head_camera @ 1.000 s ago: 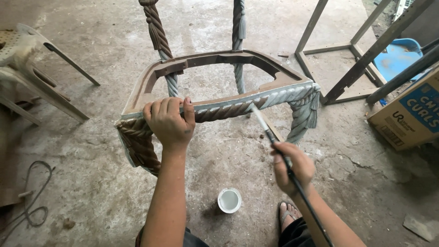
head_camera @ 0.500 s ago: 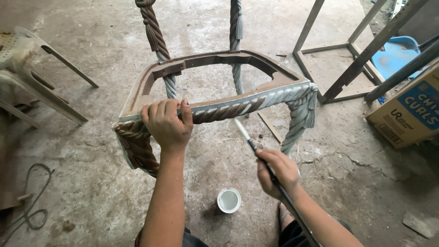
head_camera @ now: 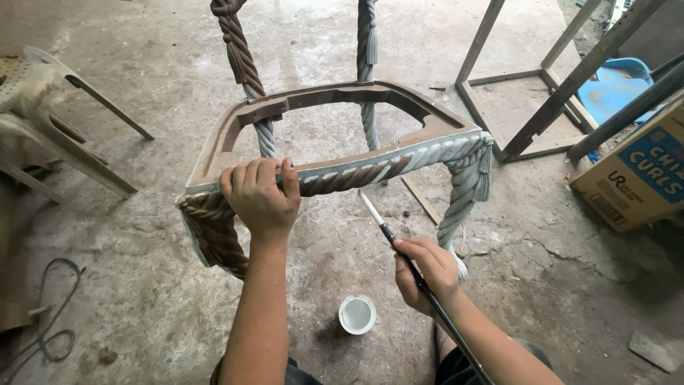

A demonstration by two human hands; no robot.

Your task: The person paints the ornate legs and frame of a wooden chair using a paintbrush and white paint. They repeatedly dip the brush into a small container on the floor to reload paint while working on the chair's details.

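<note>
A carved wooden chair frame with rope-twist rails and legs stands on the concrete floor, partly brown, partly coated grey-white. My left hand grips its front rail near the left corner. My right hand holds a long thin paintbrush, whose white bristle tip sits just below the middle of the front rail. A small round cup of white paint rests on the floor between my forearms.
A pale plastic chair lies at the left. A bare wooden frame stands at the right, with a blue tub and a cardboard box beyond it. A dark cord coils at lower left.
My right hand has drawn the brush down and left, off the right part of the front rail to just below its middle. The left hand keeps its grip.
</note>
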